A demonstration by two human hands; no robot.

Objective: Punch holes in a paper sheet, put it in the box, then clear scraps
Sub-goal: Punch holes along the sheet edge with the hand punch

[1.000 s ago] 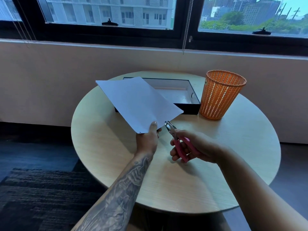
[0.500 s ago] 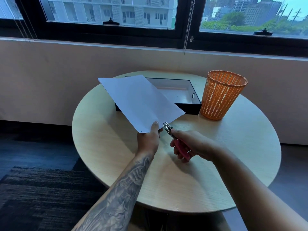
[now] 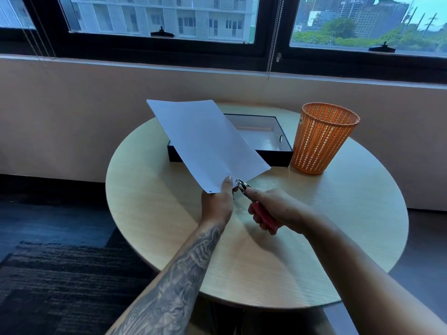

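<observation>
A white paper sheet [image 3: 205, 143] is held tilted above the round table, its near edge pinched by my left hand [image 3: 217, 204], thumb on top. One small punched hole shows near its near left corner. My right hand [image 3: 275, 211] grips a pink-handled hole punch [image 3: 256, 204]; its metal jaws sit at the sheet's near edge, right beside my left thumb. Behind the sheet lies an open black box [image 3: 278, 154] with a pale inside, partly hidden by the paper.
An orange mesh bin [image 3: 324, 139] stands on the table to the right of the box. The round wooden table [image 3: 150, 213] sits against a wall below windows. A dark rug covers the floor at left.
My right hand has squeezed the punch handles together and brought the jaws up to the paper's near edge. The sheet has tilted slightly higher.
</observation>
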